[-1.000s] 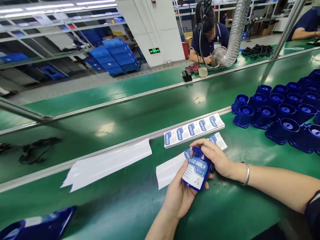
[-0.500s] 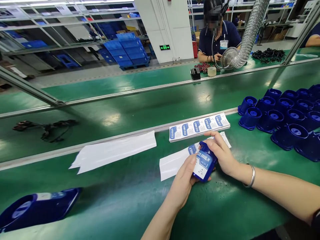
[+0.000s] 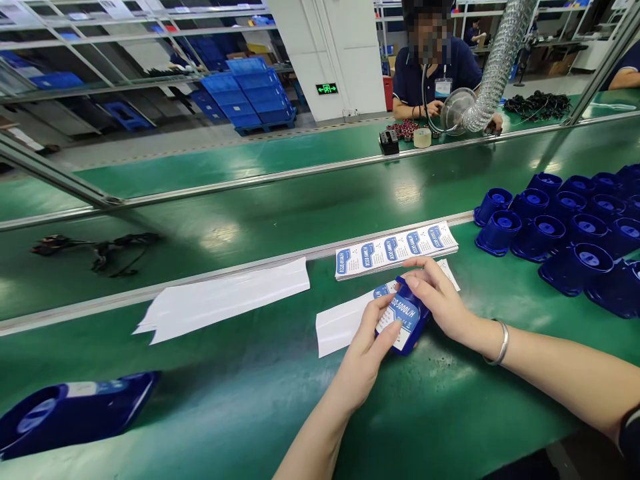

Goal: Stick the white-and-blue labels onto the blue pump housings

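Both my hands hold a blue plastic housing [image 3: 406, 319] with a white and blue label stuck on its face, low over the green bench. My left hand [image 3: 367, 357] grips its near side, thumb pressed on the label. My right hand [image 3: 440, 303] wraps its far end from the right. Under it lies a partly used label sheet [image 3: 343, 325]. Just behind lies a stack of printed label sheets [image 3: 397, 248].
Several blue housings [image 3: 565, 227] crowd the right. One labelled housing [image 3: 70, 413] lies at lower left. Empty white backing sheets [image 3: 225, 300] lie left of centre. A conveyor belt [image 3: 280, 213] runs behind, with black cables [image 3: 100, 250]; a person works opposite beside a silver duct [image 3: 493, 67].
The housing has sunk closer to the bench and my left thumb has slid onto the label. The view shifted slightly.
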A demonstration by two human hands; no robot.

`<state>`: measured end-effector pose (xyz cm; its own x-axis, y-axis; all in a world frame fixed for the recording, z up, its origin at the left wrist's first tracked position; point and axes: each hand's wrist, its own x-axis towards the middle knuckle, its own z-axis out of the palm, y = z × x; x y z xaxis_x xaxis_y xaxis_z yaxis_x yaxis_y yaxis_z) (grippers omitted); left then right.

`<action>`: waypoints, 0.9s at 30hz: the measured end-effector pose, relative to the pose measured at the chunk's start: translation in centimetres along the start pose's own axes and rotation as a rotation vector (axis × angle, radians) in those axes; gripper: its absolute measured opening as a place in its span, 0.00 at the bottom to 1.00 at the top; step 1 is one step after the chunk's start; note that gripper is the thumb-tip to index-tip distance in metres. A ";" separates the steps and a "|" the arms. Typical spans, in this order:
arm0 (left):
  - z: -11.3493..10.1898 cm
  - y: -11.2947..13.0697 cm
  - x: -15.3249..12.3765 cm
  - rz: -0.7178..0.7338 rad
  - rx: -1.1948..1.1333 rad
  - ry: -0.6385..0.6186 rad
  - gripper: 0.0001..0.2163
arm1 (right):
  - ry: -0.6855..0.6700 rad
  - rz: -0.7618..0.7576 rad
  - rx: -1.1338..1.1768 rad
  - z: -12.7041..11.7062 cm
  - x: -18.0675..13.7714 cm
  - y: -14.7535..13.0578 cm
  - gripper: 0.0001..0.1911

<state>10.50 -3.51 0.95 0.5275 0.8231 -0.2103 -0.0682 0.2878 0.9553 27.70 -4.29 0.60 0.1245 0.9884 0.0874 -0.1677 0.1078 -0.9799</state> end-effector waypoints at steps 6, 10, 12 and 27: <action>0.8 0.3 0.3 -0.108 -0.304 0.103 0.19 | -0.086 -0.182 -0.144 0.1 -0.2 0.3 0.15; 0.7 0.3 0.5 -0.197 -0.378 0.148 0.14 | -0.122 -0.146 -0.140 0.1 -0.2 0.2 0.13; 0.7 0.5 0.5 -0.259 -0.434 0.122 0.14 | -0.143 -0.107 -0.096 0.0 0.0 -0.1 0.13; 0.9 0.7 0.4 -0.435 -0.506 -0.101 0.22 | -0.117 0.088 -0.140 -0.4 0.9 0.2 0.16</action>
<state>11.42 -3.38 1.73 0.6715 0.5378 -0.5098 -0.2074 0.7968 0.5675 28.16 -3.42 0.39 0.0000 0.9999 0.0125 -0.0339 0.0125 -0.9993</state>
